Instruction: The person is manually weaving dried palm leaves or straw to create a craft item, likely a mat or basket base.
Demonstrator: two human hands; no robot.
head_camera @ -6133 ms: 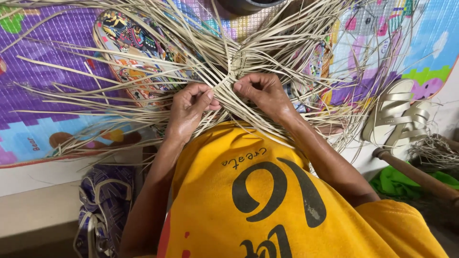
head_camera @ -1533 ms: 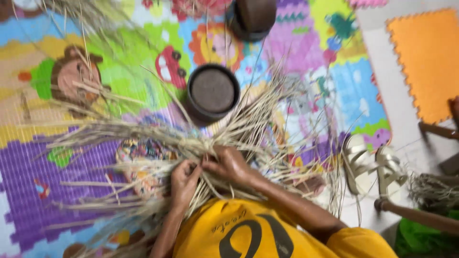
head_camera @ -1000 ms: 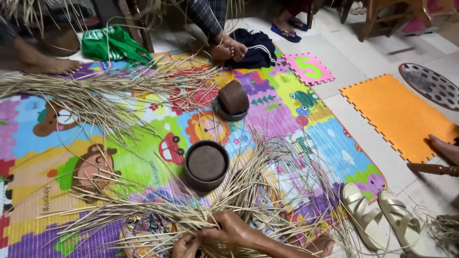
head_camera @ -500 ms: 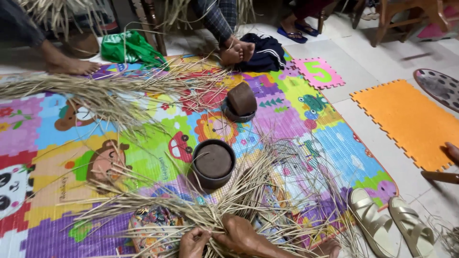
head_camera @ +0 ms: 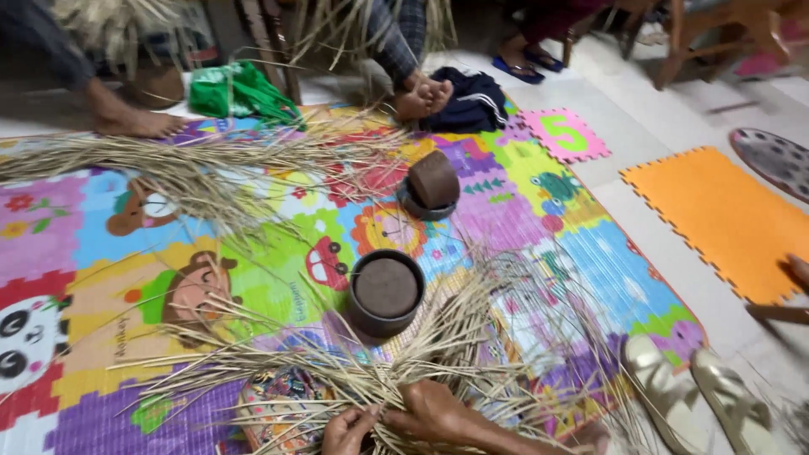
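At the bottom edge, the left hand (head_camera: 347, 428) and the right hand (head_camera: 431, 410) meet over the woven straw strips (head_camera: 396, 371); the fingers of both are pressed together, pinching strips where the bundle crosses. The loose ends spread out like a fan over the colourful play mat (head_camera: 109, 253).

Just above the weaving stands a round dark mould (head_camera: 386, 291) with its flat brown top up. A second brown mould (head_camera: 431, 184) lies tilted further back. A pink foam tile (head_camera: 565, 134) with a green number lies beside the mat, near an orange foam tile (head_camera: 725, 219). A green plastic bag (head_camera: 238, 91) lies at the far edge.
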